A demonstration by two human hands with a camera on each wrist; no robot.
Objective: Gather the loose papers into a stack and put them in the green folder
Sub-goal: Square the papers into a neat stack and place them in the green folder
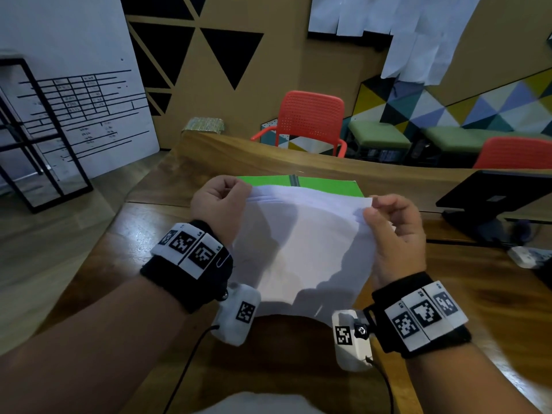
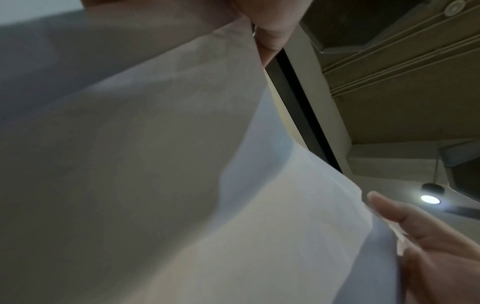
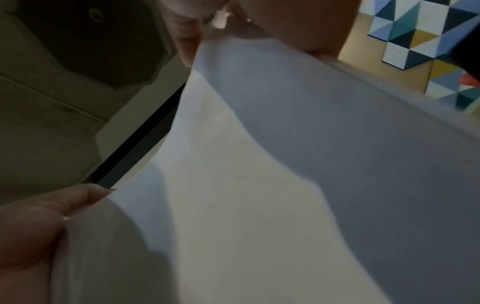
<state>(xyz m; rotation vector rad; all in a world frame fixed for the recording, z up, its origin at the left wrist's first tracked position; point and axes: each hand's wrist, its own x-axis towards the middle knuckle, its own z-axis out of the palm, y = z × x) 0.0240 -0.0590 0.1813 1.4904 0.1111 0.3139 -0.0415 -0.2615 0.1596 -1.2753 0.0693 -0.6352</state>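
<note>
White, thin and limp: the papers (image 1: 301, 243) hang in a loose bundle above the wooden worktop (image 1: 466, 282), held by the top corners, lower edge curling and uneven, a few sheet edges stepped near the top. Left hand (image 1: 219, 204) has its fingers curled, pinching the top-left corner; right hand (image 1: 394, 231) pinches the top-right corner w/ thumb over the sheets, fingers behind. In the wrist views the paper (image 2: 182, 164) shows matte and slightly see-through, sagging between the two grips (image 3: 259, 164).

Green folder (image 1: 328, 185) lies flat on the worktop just beyond the papers, glossy card, dark strip down the middle; can't tell if it's open or closed.

Step, as I read it: gathering done, squaring up the stack. Next probably calls for tapping the bottom edge on the worktop to align the sheets, then freeing one hand to open the folder and slide them in. Floppy sheets could splay if one grip loosens.
</note>
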